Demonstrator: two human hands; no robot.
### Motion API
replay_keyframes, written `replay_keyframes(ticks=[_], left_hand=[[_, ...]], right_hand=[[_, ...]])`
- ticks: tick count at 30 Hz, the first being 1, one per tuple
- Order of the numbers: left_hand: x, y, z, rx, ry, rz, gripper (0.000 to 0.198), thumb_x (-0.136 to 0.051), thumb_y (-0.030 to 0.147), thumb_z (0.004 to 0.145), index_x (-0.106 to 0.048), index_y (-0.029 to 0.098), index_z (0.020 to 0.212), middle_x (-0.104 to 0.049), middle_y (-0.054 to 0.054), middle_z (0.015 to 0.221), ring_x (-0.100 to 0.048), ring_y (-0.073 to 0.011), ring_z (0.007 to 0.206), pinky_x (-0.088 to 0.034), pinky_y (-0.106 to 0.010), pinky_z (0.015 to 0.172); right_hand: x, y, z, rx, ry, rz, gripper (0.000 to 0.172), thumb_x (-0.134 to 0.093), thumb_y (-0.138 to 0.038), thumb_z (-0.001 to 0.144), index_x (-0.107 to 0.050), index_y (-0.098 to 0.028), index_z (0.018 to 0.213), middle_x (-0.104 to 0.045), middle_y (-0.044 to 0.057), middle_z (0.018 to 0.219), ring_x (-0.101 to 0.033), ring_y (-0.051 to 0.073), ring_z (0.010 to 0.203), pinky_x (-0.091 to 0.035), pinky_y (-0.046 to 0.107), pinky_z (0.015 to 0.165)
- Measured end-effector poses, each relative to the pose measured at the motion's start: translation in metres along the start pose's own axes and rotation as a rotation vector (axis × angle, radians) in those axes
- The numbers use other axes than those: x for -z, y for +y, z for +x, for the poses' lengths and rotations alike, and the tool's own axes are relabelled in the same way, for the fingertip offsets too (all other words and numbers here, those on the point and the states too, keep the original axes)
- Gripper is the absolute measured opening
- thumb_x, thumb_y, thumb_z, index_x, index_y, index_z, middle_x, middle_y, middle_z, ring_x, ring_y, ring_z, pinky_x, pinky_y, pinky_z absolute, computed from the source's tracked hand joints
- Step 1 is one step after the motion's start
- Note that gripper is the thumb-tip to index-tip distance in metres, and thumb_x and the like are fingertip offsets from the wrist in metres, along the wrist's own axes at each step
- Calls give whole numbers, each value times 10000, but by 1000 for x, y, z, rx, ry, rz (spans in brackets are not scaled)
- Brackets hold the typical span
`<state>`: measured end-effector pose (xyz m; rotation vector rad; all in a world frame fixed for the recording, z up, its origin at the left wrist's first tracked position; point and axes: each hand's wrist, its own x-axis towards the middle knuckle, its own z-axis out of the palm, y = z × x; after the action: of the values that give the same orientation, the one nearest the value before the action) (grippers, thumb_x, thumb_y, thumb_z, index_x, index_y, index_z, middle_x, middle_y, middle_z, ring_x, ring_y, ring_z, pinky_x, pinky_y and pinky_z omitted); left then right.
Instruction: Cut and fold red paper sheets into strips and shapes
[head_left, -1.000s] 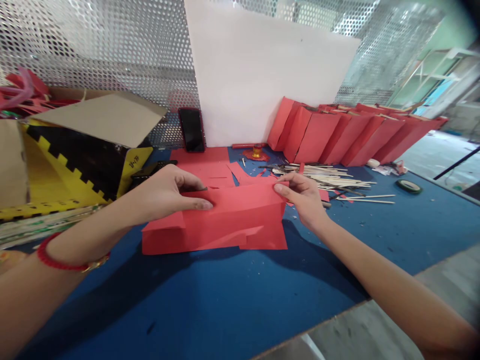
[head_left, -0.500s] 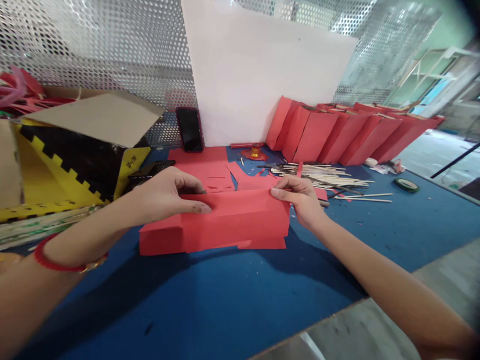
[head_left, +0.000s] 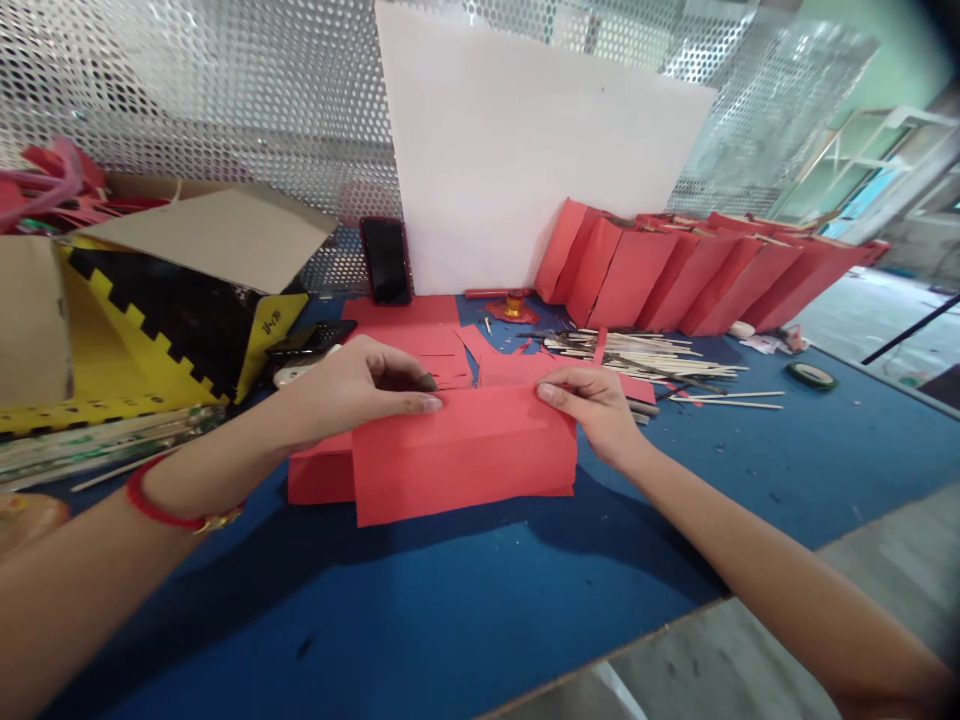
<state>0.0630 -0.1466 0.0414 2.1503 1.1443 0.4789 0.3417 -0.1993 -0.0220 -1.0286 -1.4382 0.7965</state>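
A red paper sheet (head_left: 465, 455) hangs from both hands above the blue table (head_left: 465, 610). My left hand (head_left: 379, 385) pinches its top edge left of the middle, thumb in front. Near the top right corner my right hand (head_left: 589, 405) pinches the same edge between thumb and fingers. Behind the sheet, at its left, part of another red folded paper piece (head_left: 321, 475) shows on the table; the rest of it is hidden. Flat red paper with cut slits (head_left: 405, 325) lies beyond the hands.
Several red paper bags (head_left: 622, 270) stand at the back right. Thin wooden sticks (head_left: 660, 355) and a tape roll (head_left: 812, 376) lie right. A phone (head_left: 386, 262) leans before a white board (head_left: 525, 150). An open cardboard box (head_left: 195, 240) stands left.
The sheet's lower edge has come down and forward at the left, so the sheet now hangs flatter and covers more of the piece behind. My left hand has shifted slightly right.
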Motion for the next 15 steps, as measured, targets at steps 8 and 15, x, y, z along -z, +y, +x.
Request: replay_keyframes(ticks=[8,15], left_hand=[[-12,11,-1,-57,53,59,246,-714,444,723,-779,206,722,-742,-6,688,-619,-167,663,-435,-241,583],[-30,17,-8,-105,-21,-43,250,-705,412,755,-756,178,686,-682,-2,605,-527,-130,570,-390,-238,527]], right_hand=[[3,4,-1,120,-32,-209,143,-750,-368,784,-769,-226,782,-752,33,773,-657,187,708,-498,318,662],[-11,-3,-13,402,-204,-564,181,-777,-375,825,-752,-219,913,-786,60,901,-693,219,819,-477,349,775]])
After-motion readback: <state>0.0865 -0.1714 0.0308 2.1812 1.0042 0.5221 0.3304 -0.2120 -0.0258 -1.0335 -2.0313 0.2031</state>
